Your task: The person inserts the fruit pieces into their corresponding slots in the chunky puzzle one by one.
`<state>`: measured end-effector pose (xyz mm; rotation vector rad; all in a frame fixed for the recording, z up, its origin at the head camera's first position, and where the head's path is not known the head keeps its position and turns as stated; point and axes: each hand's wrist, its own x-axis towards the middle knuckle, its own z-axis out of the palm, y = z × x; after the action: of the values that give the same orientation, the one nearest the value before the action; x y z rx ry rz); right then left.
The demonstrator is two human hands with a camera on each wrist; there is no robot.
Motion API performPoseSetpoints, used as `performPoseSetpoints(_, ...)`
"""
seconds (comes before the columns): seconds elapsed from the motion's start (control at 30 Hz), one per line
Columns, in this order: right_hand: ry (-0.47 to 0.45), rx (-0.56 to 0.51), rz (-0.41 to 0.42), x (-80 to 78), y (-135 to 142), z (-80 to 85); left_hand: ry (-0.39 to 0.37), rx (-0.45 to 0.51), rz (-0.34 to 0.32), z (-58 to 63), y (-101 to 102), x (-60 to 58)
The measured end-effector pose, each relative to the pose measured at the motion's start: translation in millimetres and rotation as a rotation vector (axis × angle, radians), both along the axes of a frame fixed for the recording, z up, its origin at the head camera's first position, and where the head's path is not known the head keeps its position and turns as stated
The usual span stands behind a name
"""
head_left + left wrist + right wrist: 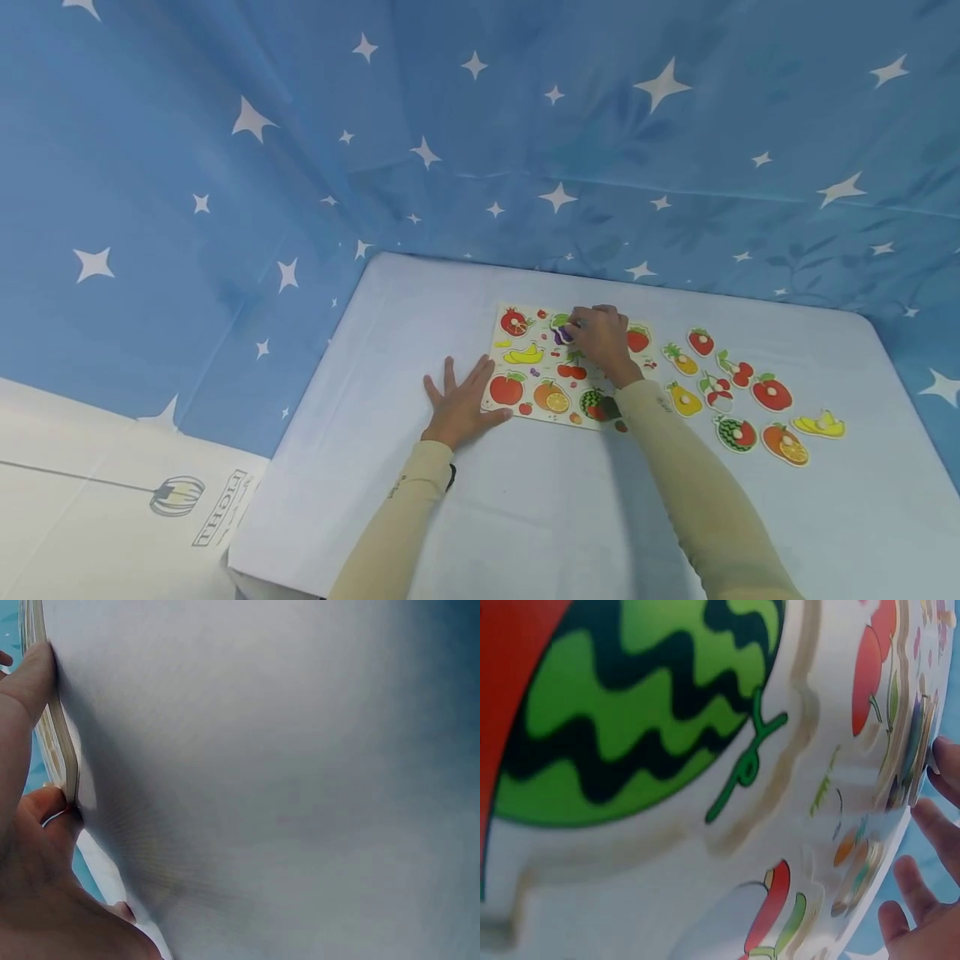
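While the left hand [459,408] lies outstretched and spread at the near-left corner of the puzzle board [543,415], apparently to stop it sliding, loose fruit pieces [772,394] lie toward the right edge of the counter [540,508], likely for easy reach. Near the board's far edge, the right hand [602,340] pinches the grape piece [561,336], a grip suiting something so thin. Beyond the counter's far edge hangs a starry blue curtain [510,108].
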<state>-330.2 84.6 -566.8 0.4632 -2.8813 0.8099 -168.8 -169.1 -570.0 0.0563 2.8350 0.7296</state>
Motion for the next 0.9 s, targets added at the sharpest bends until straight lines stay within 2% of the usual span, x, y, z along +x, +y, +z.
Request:
performPoseSetpoints(0.27,-0.037,0.032,-0.026,-0.2,-3.5,-1.9,-0.009,-0.003,0.003,-3.4,2.0,-1.2)
performPoseSetpoints(0.57,0.0,0.024,-0.015,2.5,-9.5,-1.7,-0.005,-0.003,0.006,-2.0,1.6,-1.5)
performPoseSetpoints(0.9,-0.027,0.055,-0.037,3.8,-13.7,-1.6,-0.003,0.008,-0.002,-1.5,-0.5,-1.0)
